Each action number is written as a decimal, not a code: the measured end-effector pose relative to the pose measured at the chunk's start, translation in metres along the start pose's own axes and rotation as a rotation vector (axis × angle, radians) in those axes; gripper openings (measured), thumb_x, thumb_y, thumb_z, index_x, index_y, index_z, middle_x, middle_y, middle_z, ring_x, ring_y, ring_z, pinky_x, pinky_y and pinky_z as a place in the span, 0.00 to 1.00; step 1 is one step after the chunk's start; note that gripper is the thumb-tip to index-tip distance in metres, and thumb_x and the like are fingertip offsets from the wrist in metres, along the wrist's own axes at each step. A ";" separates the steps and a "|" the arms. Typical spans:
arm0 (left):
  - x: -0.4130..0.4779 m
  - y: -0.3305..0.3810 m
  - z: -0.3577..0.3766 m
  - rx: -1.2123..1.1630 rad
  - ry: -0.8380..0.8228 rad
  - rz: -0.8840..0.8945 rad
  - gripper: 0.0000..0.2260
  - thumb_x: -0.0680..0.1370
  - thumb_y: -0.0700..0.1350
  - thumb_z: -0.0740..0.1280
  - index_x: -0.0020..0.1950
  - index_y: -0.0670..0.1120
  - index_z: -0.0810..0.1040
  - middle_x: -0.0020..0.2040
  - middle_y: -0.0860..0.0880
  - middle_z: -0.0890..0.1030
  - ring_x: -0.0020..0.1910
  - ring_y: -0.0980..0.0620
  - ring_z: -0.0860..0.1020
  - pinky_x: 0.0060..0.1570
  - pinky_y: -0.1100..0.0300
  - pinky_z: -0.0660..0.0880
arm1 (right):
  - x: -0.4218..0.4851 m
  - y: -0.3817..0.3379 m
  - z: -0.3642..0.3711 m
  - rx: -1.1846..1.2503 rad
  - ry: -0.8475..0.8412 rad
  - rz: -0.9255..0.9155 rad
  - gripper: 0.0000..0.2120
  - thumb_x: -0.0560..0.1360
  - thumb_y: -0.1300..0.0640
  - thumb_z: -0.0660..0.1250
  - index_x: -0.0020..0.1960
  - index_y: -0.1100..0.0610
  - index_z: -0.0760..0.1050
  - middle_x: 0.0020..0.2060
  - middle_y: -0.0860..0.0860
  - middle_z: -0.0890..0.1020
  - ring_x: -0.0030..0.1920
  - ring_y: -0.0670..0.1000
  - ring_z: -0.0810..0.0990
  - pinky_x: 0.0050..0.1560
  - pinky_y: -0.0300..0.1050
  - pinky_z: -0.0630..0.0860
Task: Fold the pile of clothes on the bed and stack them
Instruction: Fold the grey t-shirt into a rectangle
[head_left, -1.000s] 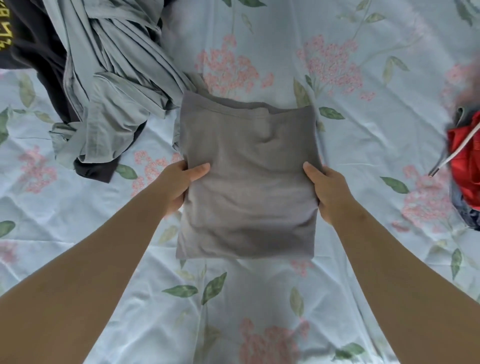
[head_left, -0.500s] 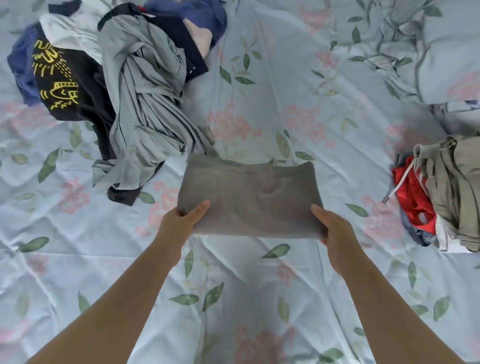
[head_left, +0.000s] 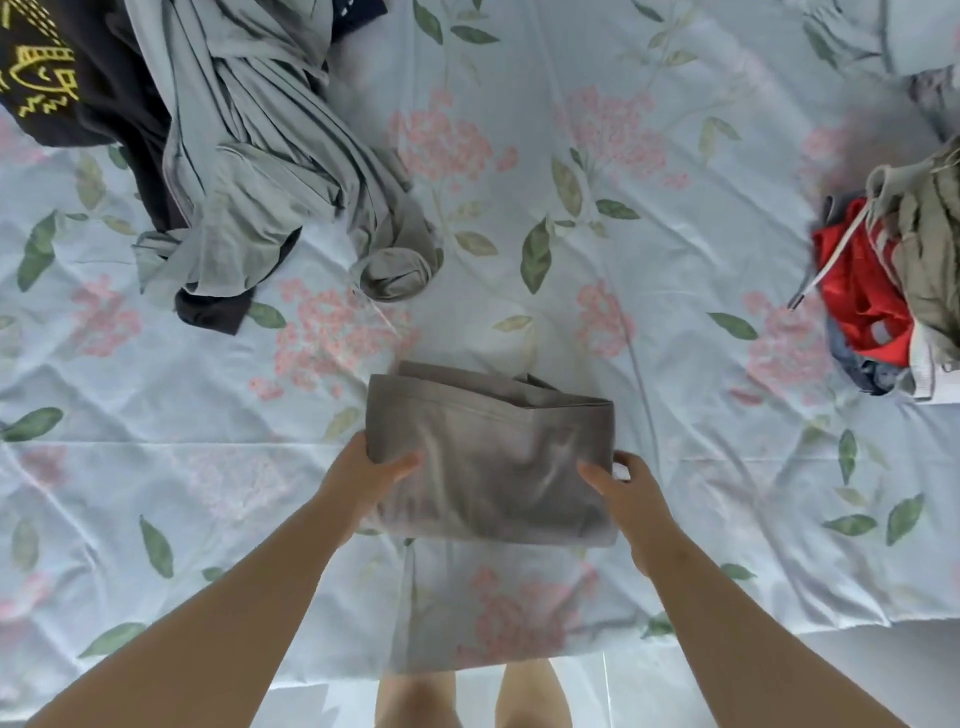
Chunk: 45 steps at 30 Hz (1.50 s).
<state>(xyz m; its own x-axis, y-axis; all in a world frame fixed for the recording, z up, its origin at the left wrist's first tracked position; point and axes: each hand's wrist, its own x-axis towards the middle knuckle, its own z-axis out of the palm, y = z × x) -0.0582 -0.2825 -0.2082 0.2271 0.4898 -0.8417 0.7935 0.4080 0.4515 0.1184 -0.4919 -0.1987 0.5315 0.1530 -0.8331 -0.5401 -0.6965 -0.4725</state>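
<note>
Left hand (head_left: 363, 480) and right hand (head_left: 626, 496) gripped the folded grey garment (head_left: 493, 457) by its sides, low over the bed (head_left: 675, 364); carrying it level to the stack (head_left: 893, 291) should preserve the folds.

The grey garment (head_left: 493, 457) no longer touches the pile (head_left: 249, 156). It is now well apart from the pile, drawn back on the side nearer the person. A second ago it lay as a long flat rectangle. Now it is doubled over and about half as long, with its layered edges facing the pile. The left hand (head_left: 369, 475) and right hand (head_left: 623, 493) earlier held its mid-sides. They now grip its two ends, thumbs on top and fingers beneath, farther from the pile than before.
</note>
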 end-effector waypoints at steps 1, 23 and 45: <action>0.004 0.007 0.002 0.001 0.040 0.048 0.17 0.73 0.48 0.73 0.58 0.48 0.72 0.48 0.51 0.79 0.45 0.51 0.78 0.43 0.58 0.74 | 0.004 -0.005 0.002 -0.019 0.041 -0.049 0.10 0.75 0.54 0.69 0.52 0.56 0.72 0.44 0.52 0.79 0.45 0.52 0.79 0.48 0.48 0.75; 0.010 0.017 0.007 -0.248 -0.053 -0.089 0.15 0.74 0.58 0.69 0.50 0.48 0.76 0.47 0.48 0.81 0.45 0.47 0.80 0.39 0.56 0.76 | 0.004 0.000 0.016 0.049 0.170 -0.151 0.07 0.79 0.48 0.61 0.50 0.50 0.74 0.40 0.44 0.77 0.41 0.44 0.75 0.40 0.40 0.69; -0.137 0.088 0.298 -0.276 -0.104 0.000 0.17 0.76 0.53 0.68 0.60 0.46 0.76 0.50 0.46 0.83 0.48 0.45 0.82 0.50 0.50 0.79 | 0.007 0.058 -0.315 -0.058 0.274 -0.163 0.14 0.78 0.49 0.62 0.46 0.61 0.72 0.37 0.53 0.76 0.43 0.56 0.74 0.42 0.45 0.66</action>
<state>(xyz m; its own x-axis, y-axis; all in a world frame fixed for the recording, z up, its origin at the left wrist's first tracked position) 0.1486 -0.5429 -0.1411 0.2946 0.4141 -0.8612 0.6132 0.6093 0.5027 0.2964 -0.7515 -0.1417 0.7682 0.0765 -0.6356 -0.3998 -0.7182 -0.5695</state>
